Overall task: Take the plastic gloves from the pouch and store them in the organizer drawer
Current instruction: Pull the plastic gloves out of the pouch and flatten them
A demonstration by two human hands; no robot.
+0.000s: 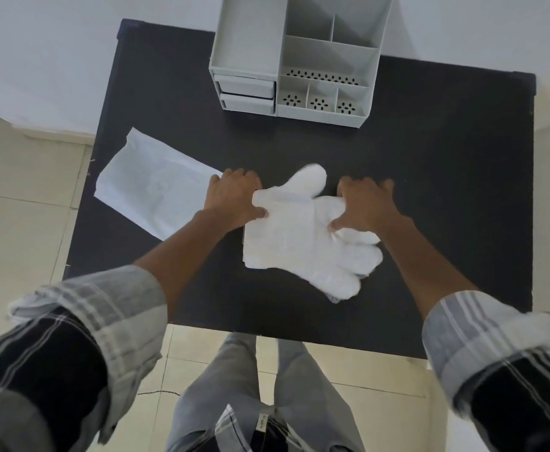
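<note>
We count 1 stack of plastic gloves [303, 236], though how many gloves lie in it we cannot tell, 1 pouch [149, 187], 1 grey organizer [296, 57] with 2 drawers [245, 96], and 2 hands at work on 1 black table [446, 190].

The gloves lie flat on the table between our hands. Their long axis runs from the cuff, beside our left hand [234, 199], to the fingertips, which point away to the right and toward us, below our right hand [364, 203]. The glove thumb sticks up away from us, between the 2 hands.

Our left hand is curled over the cuff edge, its thumb pressing on top of the plastic, so it grips the stack there. Our right hand has its fingers bent down behind the palm part of the gloves and its thumb planted on top, pinching that edge.

The pouch lies flat just left of our left hand, hanging partly over the table edge. The organizer stands well beyond both hands at the far edge of the table, its 2 drawers stacked on the left side, both pushed in.
</note>
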